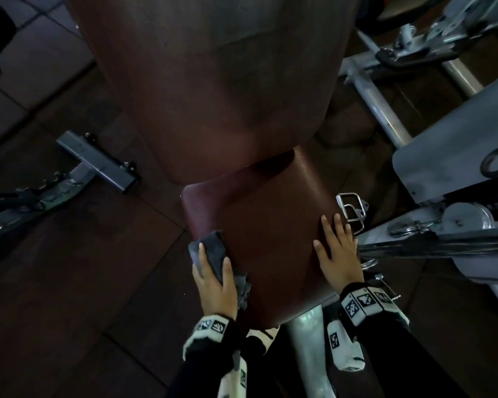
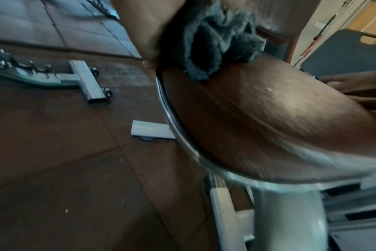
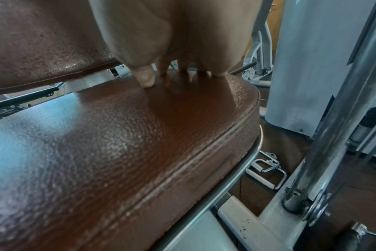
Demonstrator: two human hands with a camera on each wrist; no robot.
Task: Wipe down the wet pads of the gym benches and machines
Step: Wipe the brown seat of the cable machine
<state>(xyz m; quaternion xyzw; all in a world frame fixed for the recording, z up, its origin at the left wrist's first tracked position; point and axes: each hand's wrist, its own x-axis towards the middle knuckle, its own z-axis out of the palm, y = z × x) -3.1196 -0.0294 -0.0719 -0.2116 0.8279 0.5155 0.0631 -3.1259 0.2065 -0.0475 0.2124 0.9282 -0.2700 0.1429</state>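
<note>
The left hand point(image 1: 214, 285) holds the cloth point(image 1: 210, 251) on the seat pad's point(image 1: 265, 225) left edge, the right hand point(image 1: 338, 254) lies flat at its right; droplets on the back pad point(image 3: 43, 51) suggest most wiping remains.

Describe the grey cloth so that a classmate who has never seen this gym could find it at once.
Find the brown seat pad below the tall backrest pad. At its left edge the left hand holds the cloth. It is the only soft, fuzzy grey thing among vinyl and metal.
</note>
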